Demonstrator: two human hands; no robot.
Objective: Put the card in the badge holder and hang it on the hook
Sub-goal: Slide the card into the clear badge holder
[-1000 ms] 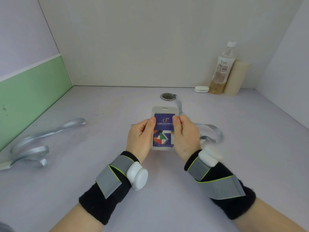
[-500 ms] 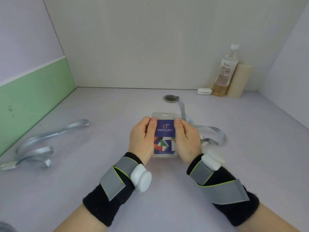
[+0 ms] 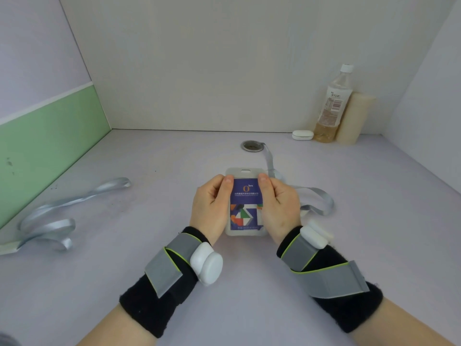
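A clear grey badge holder [image 3: 245, 171] is held upright between both hands over the middle of the table. A blue card [image 3: 245, 204] with a coloured pattern lies inside it. My left hand [image 3: 210, 208] grips the holder's left edge, thumb on the card's top corner. My right hand [image 3: 280, 207] grips the right edge the same way. A grey lanyard [image 3: 315, 202] trails from behind the holder to the right and back toward a round metal disc [image 3: 252, 146] on the table. I cannot see a hook.
A second grey lanyard [image 3: 53, 216] lies coiled at the left, by the green wall panel [image 3: 47, 138]. At the back right stand a plastic bottle [image 3: 331, 106], a cream cylinder [image 3: 354, 118] and a small white case [image 3: 302, 135].
Both hands and the holder have drawn slightly nearer to me. Both thumbs have slid up to the card's top corners, and the card sits deeper in the holder.
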